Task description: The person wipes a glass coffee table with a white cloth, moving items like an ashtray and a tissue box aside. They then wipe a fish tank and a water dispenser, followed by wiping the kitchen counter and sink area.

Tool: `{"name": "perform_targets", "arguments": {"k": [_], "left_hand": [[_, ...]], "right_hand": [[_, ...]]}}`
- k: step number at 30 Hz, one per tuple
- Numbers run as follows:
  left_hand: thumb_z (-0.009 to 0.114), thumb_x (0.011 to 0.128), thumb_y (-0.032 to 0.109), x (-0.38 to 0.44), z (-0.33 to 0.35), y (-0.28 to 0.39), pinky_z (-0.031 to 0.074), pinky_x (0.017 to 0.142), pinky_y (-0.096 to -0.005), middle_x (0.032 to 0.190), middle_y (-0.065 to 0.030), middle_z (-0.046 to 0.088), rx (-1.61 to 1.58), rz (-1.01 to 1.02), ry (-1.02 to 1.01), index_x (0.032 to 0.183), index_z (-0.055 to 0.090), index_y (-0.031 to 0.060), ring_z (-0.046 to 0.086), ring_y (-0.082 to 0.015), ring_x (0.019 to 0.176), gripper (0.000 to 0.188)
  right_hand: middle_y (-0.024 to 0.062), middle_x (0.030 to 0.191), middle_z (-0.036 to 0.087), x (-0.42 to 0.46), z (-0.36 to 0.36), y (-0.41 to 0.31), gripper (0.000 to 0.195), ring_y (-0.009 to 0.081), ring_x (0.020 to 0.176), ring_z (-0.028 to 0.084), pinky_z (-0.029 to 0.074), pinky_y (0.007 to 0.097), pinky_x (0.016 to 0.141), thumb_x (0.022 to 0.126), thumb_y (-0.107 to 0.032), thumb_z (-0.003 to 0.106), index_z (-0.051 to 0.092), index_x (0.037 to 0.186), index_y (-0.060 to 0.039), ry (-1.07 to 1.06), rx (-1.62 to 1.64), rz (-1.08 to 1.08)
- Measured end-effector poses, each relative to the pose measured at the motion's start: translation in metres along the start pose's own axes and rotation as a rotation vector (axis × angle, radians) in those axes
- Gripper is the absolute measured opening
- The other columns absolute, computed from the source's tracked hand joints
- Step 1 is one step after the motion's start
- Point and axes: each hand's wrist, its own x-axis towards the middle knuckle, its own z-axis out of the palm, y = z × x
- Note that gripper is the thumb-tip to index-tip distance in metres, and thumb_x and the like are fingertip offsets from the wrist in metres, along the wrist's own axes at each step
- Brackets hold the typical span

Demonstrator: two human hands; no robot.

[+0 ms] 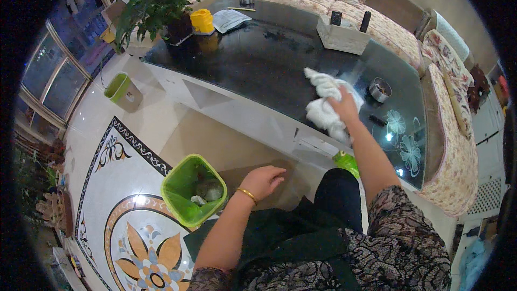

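Note:
My right hand [344,104] grips a bunched white cloth [323,115] on the dark glass top of a coffee table [258,68]. Part of the cloth hangs at the table's front edge. Close to that hand, on its right, stand a round metal ashtray [379,90] and a small black object [378,120], lying flat. My left hand [264,184] hovers in front of the table, empty, with the thumb apart from the fingers and a gold bangle on the wrist. Left of it on the floor is a green-rimmed bin [194,190], lined with a green bag and holding some waste.
On the table are a potted plant [179,28], a yellow container [202,21], a folded printed paper [230,20] and a box [343,38] holding remote controls. A second bin [123,92] stands left. Floral-covered sofas [448,161] border the back and right. A green item [346,162] is beside my knee.

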Motion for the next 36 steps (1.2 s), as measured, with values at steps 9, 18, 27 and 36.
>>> {"name": "perform_targets", "arguments": {"k": [9, 18, 27, 36], "left_hand": [[0.065, 0.096, 0.02, 0.019, -0.01, -0.003, 0.056, 0.081, -0.0417, 0.108, -0.0123, 0.069, 0.024, -0.161, 0.375, 0.123, 0.068, 0.0106, 0.068, -0.0333, 0.092, 0.029], [0.066, 0.095, 0.034, 0.066, -0.041, -0.029, 0.039, 0.112, -0.047, 0.148, -0.0184, 0.05, 0.344, -0.16, 0.65, 0.147, 0.05, 0.0079, 0.047, -0.0371, 0.135, 0.06], [0.073, 0.081, 0.06, 0.268, -0.042, -0.054, 0.024, 0.12, -0.0557, 0.16, -0.0318, 0.027, 0.491, -0.248, 0.635, 0.151, 0.034, -0.0073, 0.03, -0.0446, 0.148, 0.104], [0.066, 0.089, 0.052, 0.489, -0.065, -0.099, 0.022, 0.124, -0.0487, 0.164, -0.0258, 0.023, 0.715, -0.219, 0.528, 0.157, 0.033, 0.0049, 0.025, -0.0423, 0.151, 0.088]], "right_hand": [[0.0263, 0.148, 0.05, 0.062, 0.103, -0.097, 0.068, 0.0375, 0.141, 0.045, 0.039, 0.0445, 0.112, 0.08, -0.03, 0.067, 0.056, 0.141, -0.0012, -0.119, -0.322, 0.016], [0.0166, 0.14, 0.061, 0.058, 0.055, -0.063, 0.053, 0.0252, 0.128, 0.059, 0.047, 0.0355, 0.106, 0.095, -0.015, 0.068, 0.053, 0.145, -0.0061, -0.069, 0.76, -0.163], [0.0078, 0.112, 0.068, 0.048, 0.054, -0.047, 0.029, 0.0137, 0.099, 0.066, 0.053, 0.0269, 0.083, 0.099, -0.001, 0.055, 0.058, 0.128, -0.0028, 0.098, 0.982, -0.137], [0.0069, 0.103, 0.069, 0.059, 0.048, -0.061, 0.025, 0.012, 0.087, 0.066, 0.053, 0.0248, 0.076, 0.095, 0.0, 0.056, 0.062, 0.12, -0.0032, 0.168, 0.976, -0.125]]}}
